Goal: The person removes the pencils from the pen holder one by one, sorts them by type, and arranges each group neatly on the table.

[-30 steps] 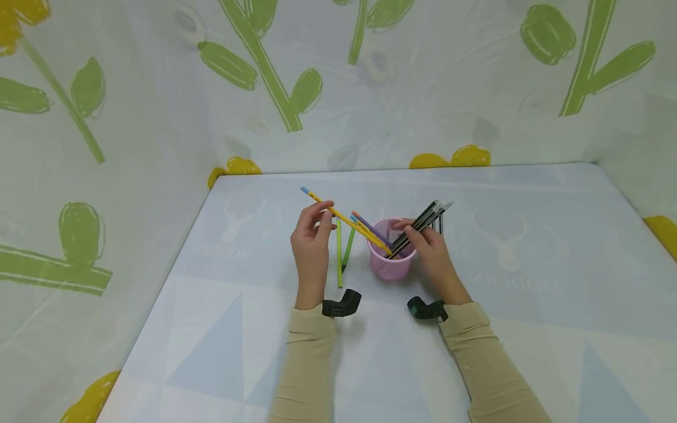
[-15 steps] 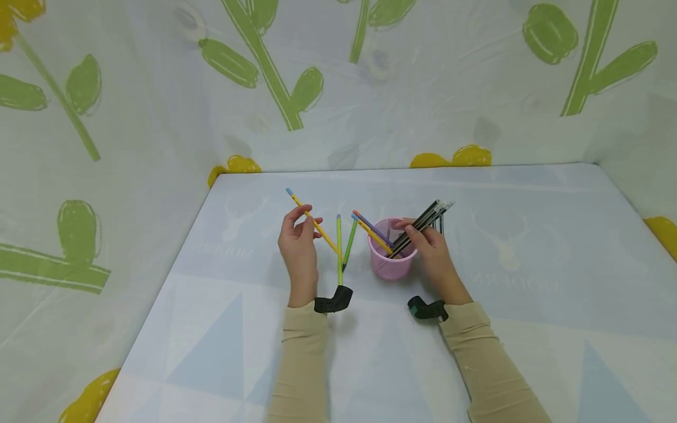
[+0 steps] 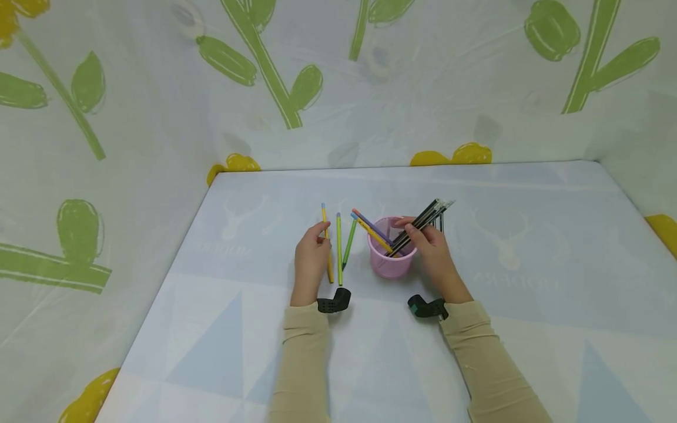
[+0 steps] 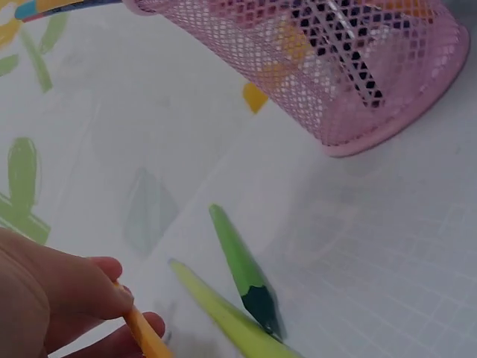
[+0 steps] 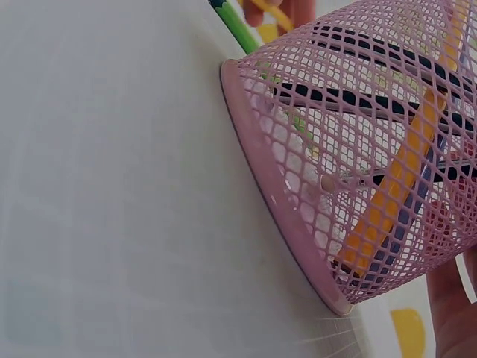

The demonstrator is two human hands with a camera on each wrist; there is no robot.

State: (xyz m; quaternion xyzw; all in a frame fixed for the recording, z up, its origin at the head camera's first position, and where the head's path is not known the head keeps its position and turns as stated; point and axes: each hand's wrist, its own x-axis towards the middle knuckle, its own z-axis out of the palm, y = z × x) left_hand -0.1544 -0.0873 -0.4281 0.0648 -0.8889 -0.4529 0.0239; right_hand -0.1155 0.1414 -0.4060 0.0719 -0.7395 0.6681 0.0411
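And the left hand [image 3: 311,257] pinches a slim blue-ended yellow pencil [image 3: 330,269], left of the pink mesh cup [image 3: 390,268] the right hand [image 3: 432,249] grips; best lowered flat, gently!

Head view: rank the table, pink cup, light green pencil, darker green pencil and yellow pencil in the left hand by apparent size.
1. table
2. pink cup
3. light green pencil and yellow pencil: look alike; the left hand partly covers the yellow one, so unranked
4. darker green pencil
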